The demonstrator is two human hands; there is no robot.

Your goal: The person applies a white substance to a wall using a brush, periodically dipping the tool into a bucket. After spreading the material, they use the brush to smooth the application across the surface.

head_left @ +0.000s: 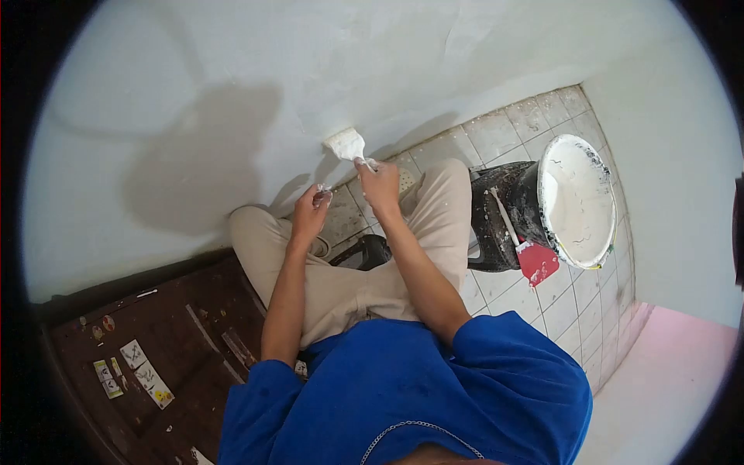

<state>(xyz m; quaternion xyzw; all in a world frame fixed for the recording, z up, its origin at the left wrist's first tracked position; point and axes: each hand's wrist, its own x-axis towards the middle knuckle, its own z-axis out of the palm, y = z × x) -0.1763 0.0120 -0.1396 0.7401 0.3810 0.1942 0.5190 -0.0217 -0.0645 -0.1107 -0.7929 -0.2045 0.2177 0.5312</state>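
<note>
My right hand (380, 187) is closed around the handle of a paint brush (346, 145), whose broad white-coated bristles meet the pale wall (310, 85). White paint marks the fingers. Lower and to the left, my left hand (311, 211) is held near my knee with its fingers curled together, white smears on the fingertips; whatever lies between them is too small to make out.
At the right, a bucket of white paint (577, 203) stands on the tiled floor (558, 294). A red spatula (536, 262) rests beside it on a dark, paint-stained object (496, 232). A brown wooden panel with stickers (186, 372) lies at the lower left.
</note>
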